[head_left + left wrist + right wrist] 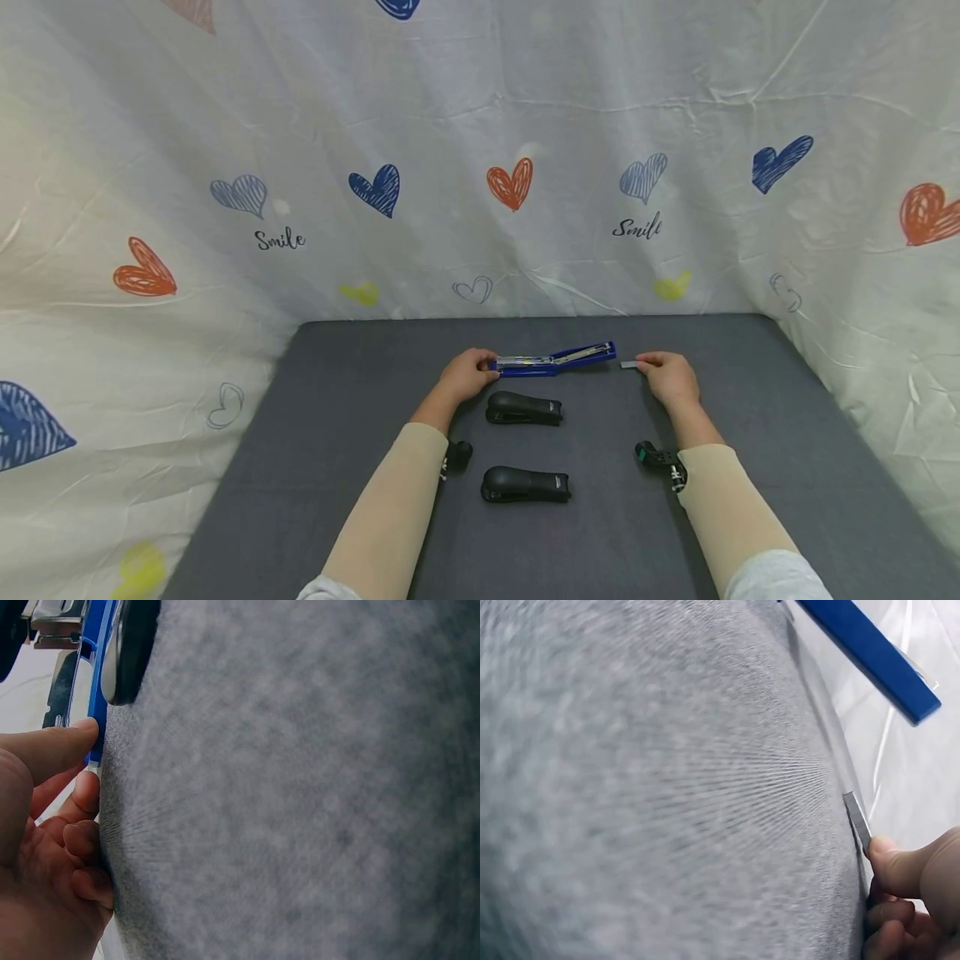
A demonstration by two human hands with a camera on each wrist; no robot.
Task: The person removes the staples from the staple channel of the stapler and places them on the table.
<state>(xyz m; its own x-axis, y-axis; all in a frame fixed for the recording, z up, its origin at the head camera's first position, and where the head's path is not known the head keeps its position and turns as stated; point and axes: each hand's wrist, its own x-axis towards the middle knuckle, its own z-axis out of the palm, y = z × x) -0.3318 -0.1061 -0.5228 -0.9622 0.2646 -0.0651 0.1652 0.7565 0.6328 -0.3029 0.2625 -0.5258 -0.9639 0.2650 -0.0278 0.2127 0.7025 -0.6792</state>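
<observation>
A blue stapler (527, 374) lies opened out at the far part of the table, its right-hand arm tilted up off the grey cloth. My left hand (467, 375) grips the stapler's left end, thumb on the blue side in the left wrist view. Right of the stapler, my right hand (670, 379) pinches a short grey strip of staples (857, 817) between thumb and fingers, close over the cloth. A small gap separates the strip from the raised blue arm (877, 664). The fingertips behind the strip are partly hidden.
Two black staplers lie nearer me: one black stapler (522, 409) just in front of the blue one, another black stapler (525, 485) closer still. Grey cloth (360, 400) covers the table, and a white curtain (450, 108) with printed hearts hangs behind.
</observation>
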